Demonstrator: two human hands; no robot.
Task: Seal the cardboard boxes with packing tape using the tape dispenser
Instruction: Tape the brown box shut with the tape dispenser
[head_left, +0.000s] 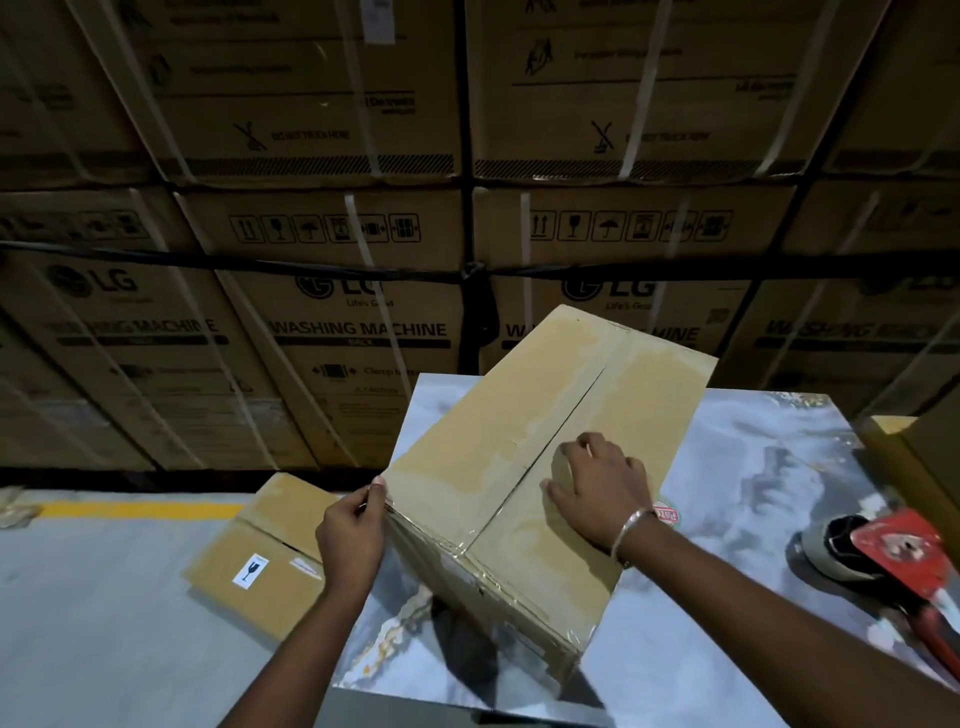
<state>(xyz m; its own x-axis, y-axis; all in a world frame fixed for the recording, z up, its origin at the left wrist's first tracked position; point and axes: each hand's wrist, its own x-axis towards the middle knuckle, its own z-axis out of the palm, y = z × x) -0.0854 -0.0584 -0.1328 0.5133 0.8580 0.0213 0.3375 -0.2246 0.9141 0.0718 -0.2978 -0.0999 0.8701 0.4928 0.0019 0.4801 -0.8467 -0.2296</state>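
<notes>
Brown cardboard fills most of the view: a box (524, 467) sits skewed on the table (753, 467), one corner pointing near and right, its top flaps closed along a centre seam with clear tape glinting at the near edge and down the near face. The right hand (597, 483) lies on top of the box just right of that seam, fingers spread and bent a little, pressing down on the flap and grasping nothing. The left hand (353, 530) is at the box's left corner, thumb and fingers pinching the edge there (whether it has tape or only cardboard between them I cannot tell). The tape dispenser (893, 556), red with a grey roll, lies on the table well to the right of the right hand, untouched.

The table has a pale marbled, glossy top. To its left, lower down on the grey floor (104, 597), lies a second box (265, 556) with a white fragile sticker, just beside the left hand in the view. A yellow line (140, 509) runs along the floor at the far left. Behind everything stands a wall of strapped washing-machine cartons (363, 332).

Both forearms reach in from the near edge, the right one wearing a thin bracelet (631, 530) at the wrist.
</notes>
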